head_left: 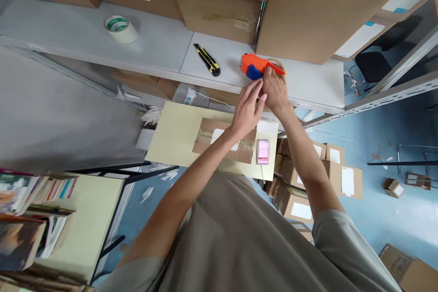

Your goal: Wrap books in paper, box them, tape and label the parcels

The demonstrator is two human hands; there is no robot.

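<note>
On the grey shelf's right part, an orange and blue tape dispenser (247, 63) is in my right hand (275, 92), whose fingers are curled round its near side. My left hand (247, 108) reaches up beside it, fingers stretched out and thumb apart. Its fingertips are close to the dispenser's blue part and my right hand; whether they touch is hard to see. Below my left hand, a taped cardboard box (214, 133) with a white label lies on the pale yellow table (171, 139). My left forearm covers part of the box.
A black and yellow box cutter (207, 59) and a roll of tape (121, 28) rest on the shelf (160, 41). Large cartons (219, 13) stand behind them. A phone (263, 151) lies right of the box. More boxes (301, 207) are stacked on the floor; books (34, 191) fill the lower left.
</note>
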